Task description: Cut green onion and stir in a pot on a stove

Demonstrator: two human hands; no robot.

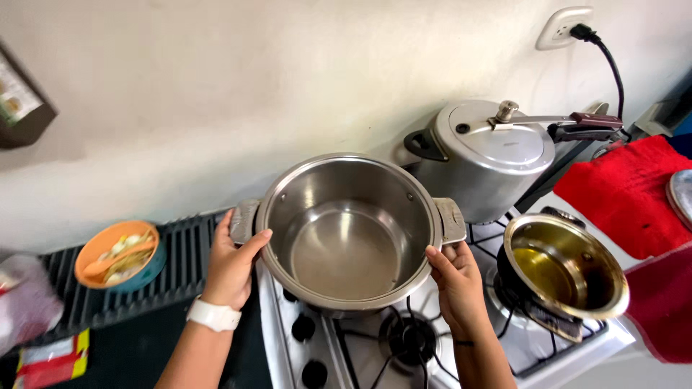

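Note:
I hold an empty steel pot (349, 230) by its two side handles above a gas stove (375, 346). My left hand (232, 268), with a white wristband, grips the left handle. My right hand (455, 282) grips the right handle. The pot hangs over a front burner (409, 336), a little above the grate, and nothing lies inside it.
A silver pressure cooker (484, 158) stands on the back burner. A small brass-coloured pan (564, 266) with oil sits on the right burner. Red cloths (626, 193) lie at the right. An orange bowl (119, 253) with food scraps rests on a dark ribbed mat (180, 268) at the left.

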